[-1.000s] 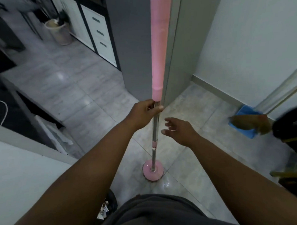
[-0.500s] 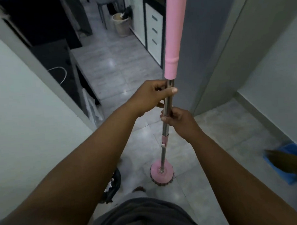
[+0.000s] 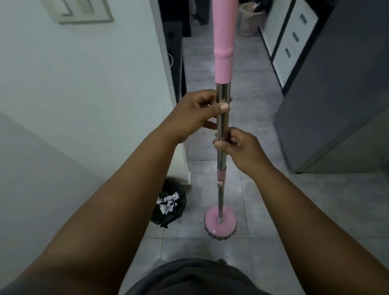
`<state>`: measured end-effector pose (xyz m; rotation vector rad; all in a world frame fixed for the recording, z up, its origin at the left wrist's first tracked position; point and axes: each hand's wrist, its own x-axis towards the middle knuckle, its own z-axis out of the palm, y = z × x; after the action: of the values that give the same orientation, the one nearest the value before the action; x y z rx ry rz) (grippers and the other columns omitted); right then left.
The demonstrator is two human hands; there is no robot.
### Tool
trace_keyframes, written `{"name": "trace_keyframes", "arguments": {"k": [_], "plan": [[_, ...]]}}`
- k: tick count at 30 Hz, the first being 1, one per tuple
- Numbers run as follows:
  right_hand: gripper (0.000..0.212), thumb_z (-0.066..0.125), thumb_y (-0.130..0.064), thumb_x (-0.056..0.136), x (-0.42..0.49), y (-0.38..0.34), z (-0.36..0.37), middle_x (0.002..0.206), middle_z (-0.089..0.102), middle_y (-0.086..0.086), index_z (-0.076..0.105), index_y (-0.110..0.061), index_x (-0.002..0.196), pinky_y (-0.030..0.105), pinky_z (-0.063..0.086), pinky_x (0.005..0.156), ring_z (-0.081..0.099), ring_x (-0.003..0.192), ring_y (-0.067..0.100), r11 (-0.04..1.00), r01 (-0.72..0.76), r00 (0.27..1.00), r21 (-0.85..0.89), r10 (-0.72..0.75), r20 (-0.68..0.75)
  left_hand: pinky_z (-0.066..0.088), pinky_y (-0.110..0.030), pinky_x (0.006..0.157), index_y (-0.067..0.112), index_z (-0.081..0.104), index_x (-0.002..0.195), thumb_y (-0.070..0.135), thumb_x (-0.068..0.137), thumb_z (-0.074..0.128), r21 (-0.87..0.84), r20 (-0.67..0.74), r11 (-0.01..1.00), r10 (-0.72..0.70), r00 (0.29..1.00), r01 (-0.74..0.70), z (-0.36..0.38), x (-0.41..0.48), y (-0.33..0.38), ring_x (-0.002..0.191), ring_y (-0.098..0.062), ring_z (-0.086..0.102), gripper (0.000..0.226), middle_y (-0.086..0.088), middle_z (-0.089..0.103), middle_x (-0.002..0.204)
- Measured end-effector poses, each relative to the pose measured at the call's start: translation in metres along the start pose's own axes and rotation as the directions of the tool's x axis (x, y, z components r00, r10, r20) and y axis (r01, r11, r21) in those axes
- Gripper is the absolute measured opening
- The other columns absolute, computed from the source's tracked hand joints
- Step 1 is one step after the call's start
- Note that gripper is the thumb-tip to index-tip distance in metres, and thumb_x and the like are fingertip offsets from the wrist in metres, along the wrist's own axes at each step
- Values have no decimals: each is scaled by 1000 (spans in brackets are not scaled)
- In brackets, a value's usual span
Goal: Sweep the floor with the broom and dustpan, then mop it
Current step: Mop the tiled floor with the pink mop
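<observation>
A mop stands upright in front of me, with a pink upper grip [image 3: 224, 45], a steel pole [image 3: 222, 123] and a round pink head [image 3: 220, 224] resting on the grey tiled floor [image 3: 270, 211]. My left hand [image 3: 196, 112] is closed around the steel pole just under the pink grip. My right hand [image 3: 238, 145] grips the same pole a little lower. Broom and dustpan are out of sight.
A black rubbish bag [image 3: 170, 204] with torn paper sits on the floor by the white wall corner [image 3: 168, 81], left of the mop head. A dark grey cabinet [image 3: 334, 96] stands at the right. White drawers [image 3: 293, 38] and a beige bin [image 3: 250, 17] lie down the corridor.
My right hand went from open beside the pole to gripping it below the left hand. The view swung left, so the blue dustpan at the right left the frame and the rubbish bag appeared.
</observation>
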<state>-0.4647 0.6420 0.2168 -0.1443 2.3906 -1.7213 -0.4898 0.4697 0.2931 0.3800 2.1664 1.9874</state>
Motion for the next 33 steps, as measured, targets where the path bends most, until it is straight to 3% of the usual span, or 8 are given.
{"name": "trace_keyframes", "arguments": {"k": [4,9,13,16,21,24,28,33], "plan": [[10,71,-27,87,16,-37,48,92,74,-9,67,-34,94,25,56,82,70,87,6,996,85,991,-42,-80,107,60,-36,76,20,70,108,19,94,64,4,-127,1000,27,992,-26,-56,-31,12,94,-15,70,15,3,72,100],[9,71,-25,86,24,-82,128,90,74,-1,69,-25,95,42,56,89,72,86,14,987,153,963,-57,-136,231,59,-32,69,16,70,107,17,95,64,2,-264,999,33,964,-34,-137,-86,21,94,-23,67,14,-27,64,112],[9,70,-25,86,26,-114,192,88,75,-2,68,-26,95,44,55,90,72,85,15,975,212,935,-69,-182,305,58,-32,68,19,72,104,21,96,64,37,-372,998,56,927,-45,-192,-131,26,87,-20,64,11,-26,64,109],[11,70,-24,87,25,-136,242,88,75,2,68,-20,97,46,55,90,73,84,17,969,241,913,-53,-208,352,59,-34,69,18,72,105,23,96,64,60,-444,998,54,894,-30,-233,-163,30,85,-20,63,13,-14,65,96],[11,69,-30,87,16,-165,323,87,74,-3,67,-23,97,42,57,88,73,82,11,954,296,876,-50,-250,412,62,-43,75,13,70,113,25,96,63,105,-540,994,55,840,3,-291,-223,34,89,-25,63,22,-9,65,96],[7,69,-30,87,11,-175,368,86,74,-4,66,-27,93,41,57,87,72,82,11,952,305,861,-36,-259,438,62,-43,76,16,70,113,28,95,64,126,-592,991,50,804,31,-318,-255,32,97,-34,65,23,-15,67,101],[11,69,-30,88,11,-176,421,89,73,-5,65,-24,97,38,58,85,71,84,12,941,334,837,-51,-272,476,62,-42,77,21,67,112,28,95,64,122,-662,991,36,749,60,-346,-288,19,100,-31,67,19,-21,66,109],[10,67,-32,90,13,-164,481,84,69,-13,63,-25,96,15,48,70,66,80,5,928,365,827,-77,-286,484,62,-36,79,19,67,103,25,95,65,51,-739,993,-33,672,104,-373,-314,-8,99,-23,69,10,-11,71,106]]}}
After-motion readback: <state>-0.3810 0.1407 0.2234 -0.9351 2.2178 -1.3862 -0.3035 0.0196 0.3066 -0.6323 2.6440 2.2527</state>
